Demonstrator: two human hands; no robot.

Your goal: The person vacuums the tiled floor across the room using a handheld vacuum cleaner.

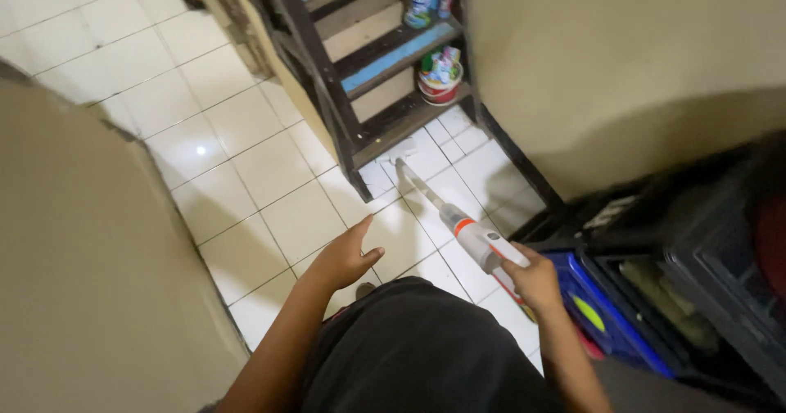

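the right hand [536,278] is wrapped around the handle of a white stick vacuum [467,229] with an orange band; the vacuum slants away from the person across the white tiled floor [246,176], and its head lies at the foot of the dark wooden staircase [360,94], just in front of the lowest step; the left hand [344,257] holds nothing, fingers loosely spread and thumb out, hovering over the tiles to the left of the vacuum and well apart from it; on the staircase, a red and white tub [440,81] full of small items sits on a lower step, and a blue bottle [422,0] stands on a step above it; to the right of the vacuum, a blue crate [602,319] rests on the floor beside dark shelving [704,241]; a beige wall [614,61] rises behind the shelving, right of the staircase; the person's dark clothing [417,347] fills the bottom of the view, below the vacuum.
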